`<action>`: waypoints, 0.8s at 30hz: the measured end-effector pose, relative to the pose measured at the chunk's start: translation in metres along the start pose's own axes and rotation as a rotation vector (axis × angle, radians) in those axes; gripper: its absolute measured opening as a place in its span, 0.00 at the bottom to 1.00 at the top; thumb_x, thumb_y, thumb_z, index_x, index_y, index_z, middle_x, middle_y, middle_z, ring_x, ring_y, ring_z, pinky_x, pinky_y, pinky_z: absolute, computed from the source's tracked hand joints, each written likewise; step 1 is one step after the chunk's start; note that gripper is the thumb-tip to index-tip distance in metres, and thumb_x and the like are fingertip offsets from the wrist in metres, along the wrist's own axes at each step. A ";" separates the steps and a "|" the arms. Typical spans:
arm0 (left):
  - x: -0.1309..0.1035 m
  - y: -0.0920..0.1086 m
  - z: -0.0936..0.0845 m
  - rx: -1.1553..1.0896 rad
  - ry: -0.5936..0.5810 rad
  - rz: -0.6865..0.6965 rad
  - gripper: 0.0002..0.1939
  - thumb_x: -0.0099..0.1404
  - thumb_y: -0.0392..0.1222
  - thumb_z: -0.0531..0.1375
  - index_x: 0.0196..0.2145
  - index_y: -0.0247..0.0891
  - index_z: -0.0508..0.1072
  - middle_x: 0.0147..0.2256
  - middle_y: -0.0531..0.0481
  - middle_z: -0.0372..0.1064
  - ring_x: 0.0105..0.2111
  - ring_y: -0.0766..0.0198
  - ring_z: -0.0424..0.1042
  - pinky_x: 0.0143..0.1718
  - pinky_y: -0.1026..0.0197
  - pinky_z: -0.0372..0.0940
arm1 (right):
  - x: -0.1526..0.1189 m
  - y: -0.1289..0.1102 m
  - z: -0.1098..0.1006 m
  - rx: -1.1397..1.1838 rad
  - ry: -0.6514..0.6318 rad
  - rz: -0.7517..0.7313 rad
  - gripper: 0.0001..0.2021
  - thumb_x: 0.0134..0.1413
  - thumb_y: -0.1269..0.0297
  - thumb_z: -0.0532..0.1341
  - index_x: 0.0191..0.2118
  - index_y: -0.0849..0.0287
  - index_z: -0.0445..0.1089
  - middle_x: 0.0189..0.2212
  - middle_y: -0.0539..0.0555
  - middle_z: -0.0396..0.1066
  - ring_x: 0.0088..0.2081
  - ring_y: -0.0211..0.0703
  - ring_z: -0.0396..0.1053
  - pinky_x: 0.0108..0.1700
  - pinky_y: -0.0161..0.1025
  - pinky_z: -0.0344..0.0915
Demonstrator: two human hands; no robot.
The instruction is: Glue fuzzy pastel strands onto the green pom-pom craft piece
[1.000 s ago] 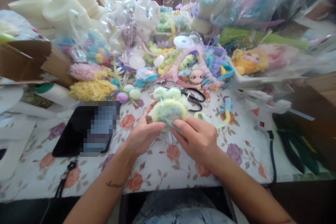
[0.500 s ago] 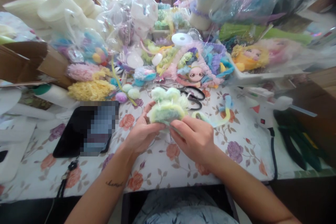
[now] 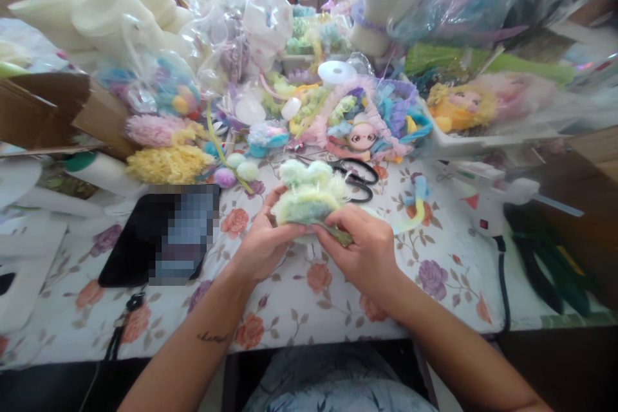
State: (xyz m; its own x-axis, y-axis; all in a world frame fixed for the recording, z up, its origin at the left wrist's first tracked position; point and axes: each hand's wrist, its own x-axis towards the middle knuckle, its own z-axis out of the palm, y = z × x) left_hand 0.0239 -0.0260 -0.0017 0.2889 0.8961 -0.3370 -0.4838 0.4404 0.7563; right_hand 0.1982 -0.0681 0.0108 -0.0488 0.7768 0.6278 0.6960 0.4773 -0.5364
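Observation:
A fuzzy pale green and yellow piece with two round puffs on top is held up over the flowered cloth. My left hand grips its left side, thumb along the lower edge. At the lower right edge, my right hand pinches a greenish strip between thumb and fingers. Black-handled scissors lie just behind the piece, partly hidden by it. A pale blue and yellow fuzzy strip rests on the cloth to the right.
A black phone lies left of my hands. On the right are a white glue gun with a black cord and dark green-handled pliers. Behind are a doll head, yarn bundles, plastic bags and a cardboard box.
My right hand has shifted slightly right and down, and the greenish strip now shows between its fingers. My left hand has hardly moved.

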 end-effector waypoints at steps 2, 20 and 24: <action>0.000 0.000 -0.001 0.003 0.001 0.007 0.39 0.48 0.28 0.77 0.55 0.47 0.73 0.39 0.56 0.81 0.38 0.64 0.79 0.42 0.64 0.71 | 0.001 0.000 0.000 0.024 -0.002 0.036 0.12 0.68 0.65 0.65 0.30 0.56 0.69 0.23 0.46 0.68 0.24 0.35 0.63 0.28 0.34 0.60; 0.001 0.004 0.002 0.051 -0.034 0.030 0.36 0.47 0.27 0.78 0.51 0.44 0.72 0.40 0.55 0.82 0.40 0.64 0.81 0.44 0.64 0.73 | -0.005 0.001 0.001 -0.248 0.023 -0.222 0.16 0.72 0.67 0.61 0.28 0.55 0.69 0.20 0.46 0.61 0.23 0.38 0.58 0.26 0.40 0.55; 0.002 0.005 0.000 0.052 -0.023 0.030 0.37 0.46 0.27 0.78 0.52 0.43 0.72 0.40 0.55 0.82 0.40 0.63 0.81 0.45 0.63 0.73 | -0.006 0.002 0.001 -0.304 0.032 -0.320 0.17 0.73 0.69 0.59 0.28 0.54 0.68 0.20 0.47 0.60 0.24 0.40 0.55 0.27 0.41 0.54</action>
State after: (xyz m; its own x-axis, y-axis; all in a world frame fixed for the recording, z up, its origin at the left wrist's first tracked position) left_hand 0.0218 -0.0220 0.0015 0.2938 0.9072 -0.3011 -0.4493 0.4091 0.7942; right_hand 0.1991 -0.0715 0.0061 -0.2773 0.5944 0.7548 0.8291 0.5451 -0.1247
